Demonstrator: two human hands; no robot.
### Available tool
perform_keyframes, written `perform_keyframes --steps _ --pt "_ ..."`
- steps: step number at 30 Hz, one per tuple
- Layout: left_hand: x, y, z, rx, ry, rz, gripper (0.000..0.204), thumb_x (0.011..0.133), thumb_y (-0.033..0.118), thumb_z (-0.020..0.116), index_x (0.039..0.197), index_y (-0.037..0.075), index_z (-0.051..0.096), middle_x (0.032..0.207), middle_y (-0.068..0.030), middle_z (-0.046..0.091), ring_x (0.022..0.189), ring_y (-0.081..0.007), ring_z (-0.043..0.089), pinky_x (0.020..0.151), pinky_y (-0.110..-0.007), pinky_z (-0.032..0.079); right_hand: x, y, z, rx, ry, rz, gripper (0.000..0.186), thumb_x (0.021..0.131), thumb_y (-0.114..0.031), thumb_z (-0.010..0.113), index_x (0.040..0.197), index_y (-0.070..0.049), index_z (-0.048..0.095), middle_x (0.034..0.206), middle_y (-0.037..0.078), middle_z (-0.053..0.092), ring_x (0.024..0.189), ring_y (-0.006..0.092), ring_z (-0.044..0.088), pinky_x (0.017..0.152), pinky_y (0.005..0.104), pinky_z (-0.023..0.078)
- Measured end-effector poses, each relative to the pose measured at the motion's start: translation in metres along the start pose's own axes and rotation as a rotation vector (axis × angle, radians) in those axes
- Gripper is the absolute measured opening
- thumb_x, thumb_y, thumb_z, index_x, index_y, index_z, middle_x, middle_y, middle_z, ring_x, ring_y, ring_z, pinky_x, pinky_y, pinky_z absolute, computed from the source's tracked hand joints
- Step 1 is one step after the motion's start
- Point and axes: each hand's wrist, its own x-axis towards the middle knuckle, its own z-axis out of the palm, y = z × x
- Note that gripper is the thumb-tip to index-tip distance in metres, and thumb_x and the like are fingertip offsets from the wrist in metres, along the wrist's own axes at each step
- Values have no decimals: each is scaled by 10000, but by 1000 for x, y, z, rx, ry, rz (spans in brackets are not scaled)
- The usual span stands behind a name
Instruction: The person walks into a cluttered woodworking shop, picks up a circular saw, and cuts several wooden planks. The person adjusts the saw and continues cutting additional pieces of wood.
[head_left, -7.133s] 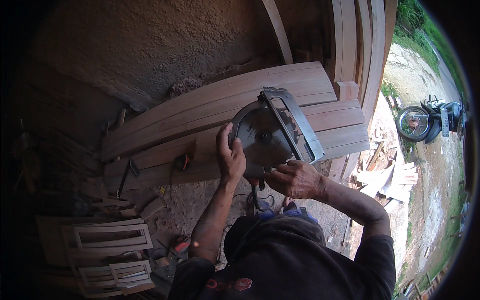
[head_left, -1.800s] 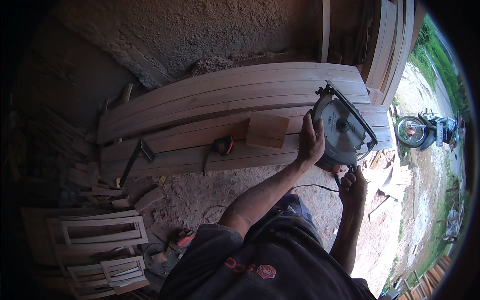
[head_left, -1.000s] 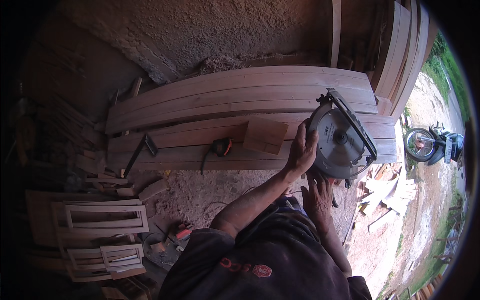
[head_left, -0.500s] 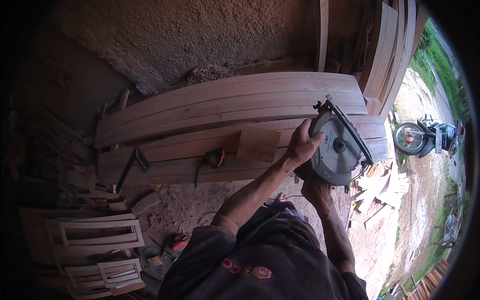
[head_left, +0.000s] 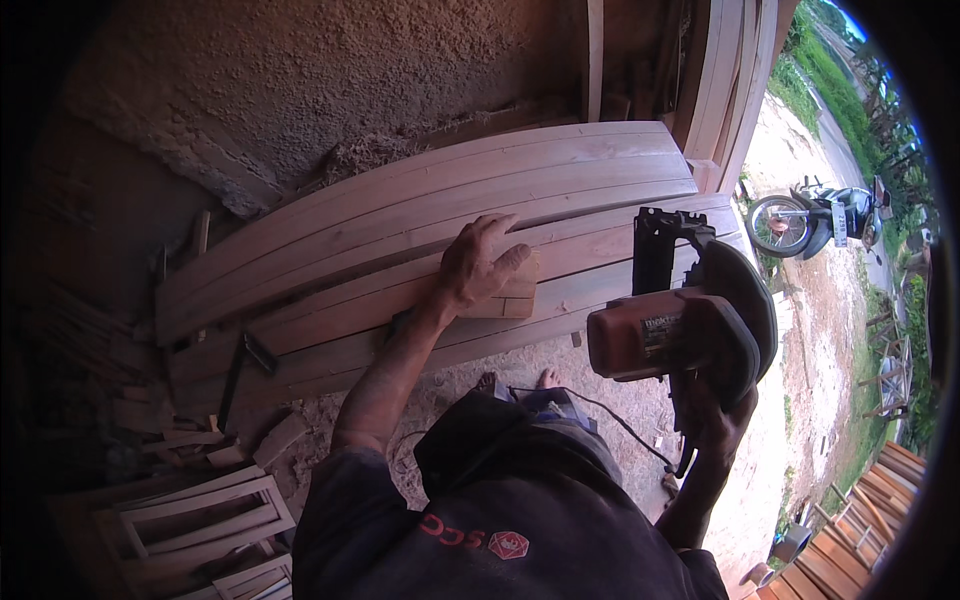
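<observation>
The left hand is open, fingers spread, over a pale brown, flat rectangular wooden block; whether the palm presses it is hard to tell. The right hand is wrapped around the handle of a dull red and black circular saw, right of the left hand. Long, smooth, pale wooden planks lie under the block, a dark gap running between them beyond the left hand. Left of that hand rests a black, L-shaped square. Dusty ground lies open between the planks' near edge and the person. The saw's blade is hidden, the right hand's fingers are in shadow, and the left hand covers much of the block.
</observation>
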Motion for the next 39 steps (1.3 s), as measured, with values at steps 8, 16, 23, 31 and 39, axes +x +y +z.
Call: perform_keyframes --steps 8,16,23,31,39 --pt "-42 17 38 -162 -95 159 324 1020 230 650 1241 -7 667 1199 -182 683 1105 -310 675 945 -405 545 -54 6 24 -395 100 210 527 801 -106 796 1289 5 634 1037 65 714 899 121 676 777 291 537" --pt "-92 -48 -4 445 -165 62 536 970 302 700 1410 21 582 1405 -192 598 1303 -380 566 1058 -472 510 -72 7 42 78 104 179 497 815 -254 789 1192 44 659 888 73 712 643 107 650 551 244 500" --pt "-115 15 4 -241 -154 -146 792 957 463 714 1538 14 421 1381 -256 580 1185 -432 621 1000 -495 520 -71 19 36 -351 58 25 579 867 -89 759 1407 -2 571 1148 124 734 1002 202 724 865 342 568" --pt "-119 28 134 266 -78 78 943 882 423 773 1579 28 276 1356 -242 568 1129 -425 622 963 -478 526 -29 39 48 -806 -166 -261 677 863 -13 681 1509 -74 486 1136 256 700 1073 454 679 906 516 563" --pt "-90 -112 316 -455 126 -174 711 936 365 716 1497 39 423 1441 -150 528 1338 -296 508 1129 -403 418 29 107 56 -1162 -376 -501 459 782 -45 650 1240 -79 673 1088 253 686 1052 459 660 905 554 542"
